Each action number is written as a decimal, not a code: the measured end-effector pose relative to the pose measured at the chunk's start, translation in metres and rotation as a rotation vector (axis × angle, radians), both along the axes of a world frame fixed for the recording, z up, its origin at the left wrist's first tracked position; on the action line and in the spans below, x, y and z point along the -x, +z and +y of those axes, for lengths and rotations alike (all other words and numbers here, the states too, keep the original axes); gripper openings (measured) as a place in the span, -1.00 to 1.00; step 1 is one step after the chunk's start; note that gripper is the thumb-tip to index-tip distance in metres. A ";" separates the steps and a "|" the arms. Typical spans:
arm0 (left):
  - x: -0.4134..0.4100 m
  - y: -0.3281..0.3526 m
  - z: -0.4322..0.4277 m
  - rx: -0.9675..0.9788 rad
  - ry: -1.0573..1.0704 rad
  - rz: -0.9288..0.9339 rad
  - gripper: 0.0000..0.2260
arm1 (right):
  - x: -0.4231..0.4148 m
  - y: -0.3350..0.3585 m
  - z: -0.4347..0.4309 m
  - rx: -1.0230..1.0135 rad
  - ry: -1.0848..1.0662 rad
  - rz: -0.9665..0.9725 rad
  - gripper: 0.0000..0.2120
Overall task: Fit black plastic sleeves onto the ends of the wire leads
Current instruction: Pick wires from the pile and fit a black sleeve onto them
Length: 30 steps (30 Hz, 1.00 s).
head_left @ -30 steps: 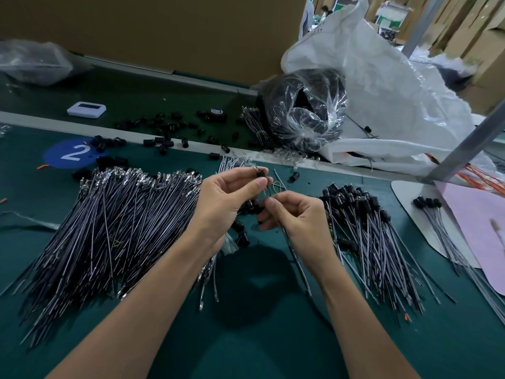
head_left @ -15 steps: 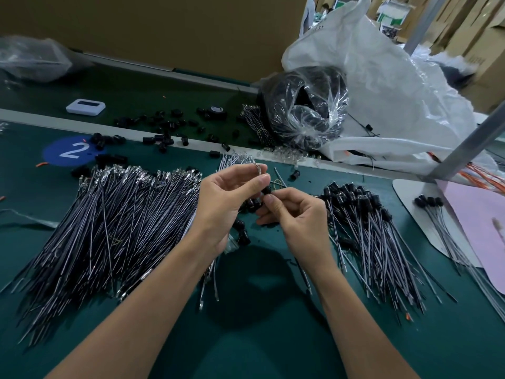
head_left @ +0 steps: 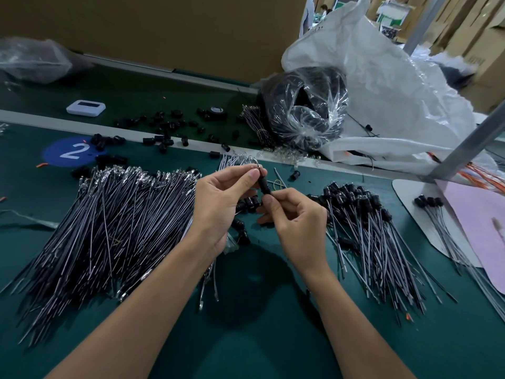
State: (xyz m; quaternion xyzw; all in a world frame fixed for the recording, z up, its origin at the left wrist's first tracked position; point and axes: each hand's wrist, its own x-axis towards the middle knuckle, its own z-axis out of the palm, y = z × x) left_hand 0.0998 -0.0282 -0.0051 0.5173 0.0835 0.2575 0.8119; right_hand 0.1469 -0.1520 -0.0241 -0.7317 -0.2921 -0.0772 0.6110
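My left hand (head_left: 218,203) pinches the metal tip of a wire lead between thumb and forefinger, just above a black plastic sleeve (head_left: 264,184) threaded on that lead. My right hand (head_left: 297,217) pinches the sleeve's lower end, fingers curled. A big fan of bare wire leads (head_left: 109,222) lies to the left on the green mat. To the right lies a pile of sleeved leads (head_left: 374,228). Loose black sleeves (head_left: 164,132) are scattered along the far strip, and a few sit under my hands (head_left: 241,231).
A clear bag of black parts (head_left: 303,105) and a large white plastic bag (head_left: 382,86) stand at the back right. A white device (head_left: 86,107), a blue "2" sticker (head_left: 72,151), a pink sheet (head_left: 475,228) and a slanted metal post (head_left: 464,149) are nearby.
The sleeve has slid onto the lead and now stands plainly between my fingertips. My left hand has risen slightly; my right hand stays just below it.
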 end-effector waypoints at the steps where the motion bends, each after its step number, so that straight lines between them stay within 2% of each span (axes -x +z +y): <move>1: 0.000 0.000 0.000 0.019 0.002 0.000 -0.85 | 0.000 0.000 0.000 -0.001 0.000 0.002 -0.92; 9: 0.000 0.002 0.002 0.151 -0.015 -0.023 -0.85 | 0.000 0.004 -0.001 -0.021 0.005 0.048 -0.97; 19: 0.001 0.003 0.000 0.195 -0.037 -0.039 -0.80 | -0.001 0.005 -0.001 -0.111 0.067 0.170 -0.94; 22: 0.001 0.004 -0.001 0.218 -0.038 -0.035 -0.85 | -0.001 0.007 -0.002 -0.177 0.131 0.250 -0.92; 30: 0.003 0.006 -0.003 0.261 -0.057 -0.024 -0.91 | -0.001 0.009 -0.002 -0.236 0.189 0.316 -0.92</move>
